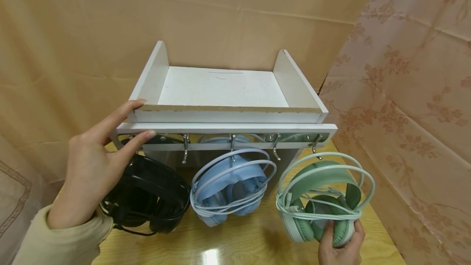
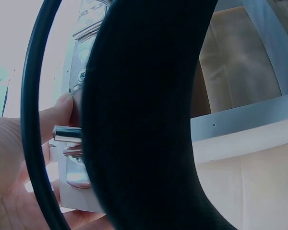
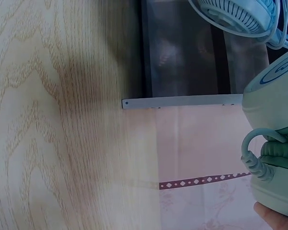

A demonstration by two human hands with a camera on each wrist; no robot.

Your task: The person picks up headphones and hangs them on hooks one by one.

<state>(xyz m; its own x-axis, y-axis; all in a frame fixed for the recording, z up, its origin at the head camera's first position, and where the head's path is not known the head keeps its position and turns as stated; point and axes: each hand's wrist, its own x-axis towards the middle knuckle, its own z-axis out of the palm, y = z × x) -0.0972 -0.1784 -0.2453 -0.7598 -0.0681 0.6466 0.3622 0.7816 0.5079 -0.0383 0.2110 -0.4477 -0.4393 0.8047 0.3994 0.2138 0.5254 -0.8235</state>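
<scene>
With fingers over the top edge and thumb on the front, my left hand grips the left end of a white hook rail on a white shelf. Black headphones hang just below that hand; in the left wrist view their headband covers much of the rail. Light blue headphones hang at the middle hook with their cable wound round them. My right hand holds green headphones from below by an ear cup, their headband and looped cable right at the rightmost metal hook.
Two more metal hooks, one left of centre and one right of centre, show nothing on them. The shelf stands on a wood-grain table. Yellowish cloth hangs behind, and a floral pink cloth on the right.
</scene>
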